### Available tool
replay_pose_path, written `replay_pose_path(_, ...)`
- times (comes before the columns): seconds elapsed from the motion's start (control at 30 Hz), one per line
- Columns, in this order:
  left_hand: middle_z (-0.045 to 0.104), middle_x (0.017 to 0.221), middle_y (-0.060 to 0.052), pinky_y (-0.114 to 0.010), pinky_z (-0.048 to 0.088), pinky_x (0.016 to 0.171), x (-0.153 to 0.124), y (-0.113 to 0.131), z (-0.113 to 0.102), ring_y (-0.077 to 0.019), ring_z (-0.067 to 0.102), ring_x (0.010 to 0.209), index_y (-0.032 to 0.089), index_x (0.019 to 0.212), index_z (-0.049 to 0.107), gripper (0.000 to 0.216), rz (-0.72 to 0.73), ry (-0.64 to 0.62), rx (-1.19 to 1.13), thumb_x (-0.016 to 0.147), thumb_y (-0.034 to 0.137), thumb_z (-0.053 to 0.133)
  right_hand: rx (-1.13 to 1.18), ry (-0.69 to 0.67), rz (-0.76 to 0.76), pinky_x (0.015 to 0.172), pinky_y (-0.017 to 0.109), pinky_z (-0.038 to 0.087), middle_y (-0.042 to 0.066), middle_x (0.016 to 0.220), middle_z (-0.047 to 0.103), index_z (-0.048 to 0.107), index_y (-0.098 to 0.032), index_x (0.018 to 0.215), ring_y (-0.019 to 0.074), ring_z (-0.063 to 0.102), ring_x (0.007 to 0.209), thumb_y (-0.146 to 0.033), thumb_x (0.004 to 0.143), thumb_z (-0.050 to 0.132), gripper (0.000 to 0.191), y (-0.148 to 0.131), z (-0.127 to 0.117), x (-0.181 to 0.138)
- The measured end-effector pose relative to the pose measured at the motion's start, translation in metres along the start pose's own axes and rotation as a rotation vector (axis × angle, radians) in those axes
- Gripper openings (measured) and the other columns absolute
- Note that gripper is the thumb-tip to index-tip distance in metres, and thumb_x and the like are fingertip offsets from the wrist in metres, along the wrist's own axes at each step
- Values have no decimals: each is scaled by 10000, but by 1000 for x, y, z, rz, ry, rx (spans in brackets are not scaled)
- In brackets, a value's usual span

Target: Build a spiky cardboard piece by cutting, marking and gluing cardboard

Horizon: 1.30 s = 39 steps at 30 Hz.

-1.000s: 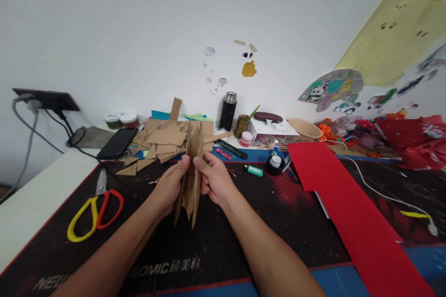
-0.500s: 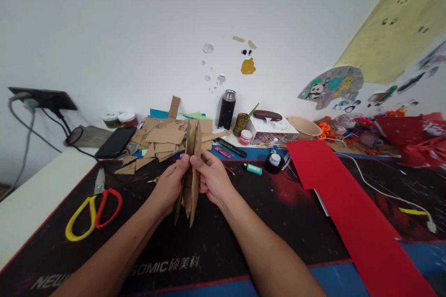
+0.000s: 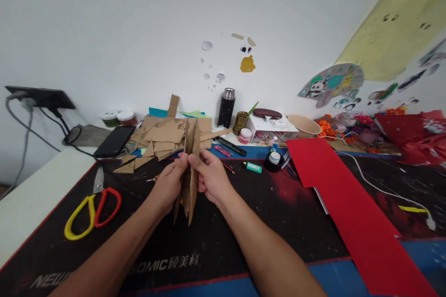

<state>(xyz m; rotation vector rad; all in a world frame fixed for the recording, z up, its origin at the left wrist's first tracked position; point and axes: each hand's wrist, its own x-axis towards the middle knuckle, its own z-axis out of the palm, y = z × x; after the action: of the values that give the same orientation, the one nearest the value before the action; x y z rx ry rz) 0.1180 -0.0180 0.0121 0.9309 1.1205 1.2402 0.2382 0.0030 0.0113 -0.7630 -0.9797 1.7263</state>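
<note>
A: Since the earlier frame the view slides a little left, and the hands and cardboard shift along with it; the grip matches.

B: Where are the fingers?

A: Clamped on the folded cardboard (image 3: pixel 193 192). The left hand (image 3: pixel 169 184) and right hand (image 3: pixel 214 180) have it between them, thumbs close together at its near side. Most of the left fingers are hidden behind the palm.

B: So which step is this?

A: I'd call it pressing or lining up the two long walls; a gap shows between them. The next move probably calls for even pressure from both sides, so neither wall buckles.

B: Is it resting on anything?

A: It's over the black mat (image 3: pixel 216 241); I can't tell whether its pointed lower ends touch.

B: How much room?

A: Plenty between the right forearm and the red sheet (image 3: pixel 343 206). Beyond the hands, cardboard scraps (image 3: pixel 165 134) crowd the mat's far edge. The scissors (image 3: pixel 99 190) lie left of the left forearm, handles toward the person, so I'd keep that elbow in. The table (image 3: pixel 31 206) shows past the mat's left edge.
</note>
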Motion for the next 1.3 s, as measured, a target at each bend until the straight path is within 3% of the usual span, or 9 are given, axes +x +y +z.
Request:
replay_pose_path(0.17,693,518,-40,-307,533,488,0,1,0,-230,677,489,212,661,686,608,-6,3,28,726,804,809,-12,7,-18,298,189,217,-163,482,414,724,-208,1054,46,243,337,-608,747,902,535,2,-1,0)
replay_pose_path(0.53,730,559,-72,-288,531,486,1,0,-2,-230,699,508,192,651,696,665,14,6,48,679,844,821,-10,11,-22,292,197,238,-159,487,442,710,-208,1063,53,267,332,-600,731,907,549,1,1,0)
replay_pose_path(0.7,736,555,-86,-278,530,444,0,2,-1,-221,683,460,181,657,721,667,-106,-24,-8,738,840,787,5,19,6,284,191,217,-166,477,426,680,-222,1049,50,250,316,-625,730,911,563,2,-2,2)
replay_pose_path(0.83,789,637,-127,-313,623,540,1,4,-7,-237,725,501,171,693,758,645,-203,-92,-38,900,777,676,6,-1,26,280,186,246,-169,442,394,658,-230,995,63,268,302,-684,723,895,580,3,-7,3)
replay_pose_path(0.9,814,692,-146,-325,656,611,2,5,-11,-243,754,547,159,730,784,656,-226,-118,-61,971,743,606,17,-14,25,280,185,284,-167,441,399,638,-232,956,63,273,298,-701,717,895,586,4,-8,4)
replay_pose_path(1.03,830,741,-185,-314,655,612,4,12,-16,-262,790,613,110,826,824,749,-358,-132,-115,1062,708,439,55,-31,40,287,182,336,-167,442,397,607,-234,920,61,295,301,-707,699,913,606,3,-11,4)
replay_pose_path(1.13,854,838,-188,-335,675,671,3,18,-17,-263,802,650,90,999,842,750,-425,-136,-189,1089,677,385,105,-24,52,295,179,352,-169,455,396,606,-235,942,60,311,308,-692,699,929,610,1,-14,4)
replay_pose_path(1.2,865,916,-188,-359,686,728,2,19,-17,-269,815,706,89,1152,826,704,-403,-176,-253,1119,611,355,151,-8,48,296,172,341,-161,478,426,603,-233,935,53,309,317,-670,709,937,594,-1,-16,6)
replay_pose_path(1.3,862,1039,-209,-403,687,799,-1,14,-20,-303,833,849,94,1299,780,657,-329,-338,-343,1140,548,332,224,32,-8,299,138,277,-116,569,553,620,-212,909,31,332,358,-621,690,969,580,-4,-21,10)
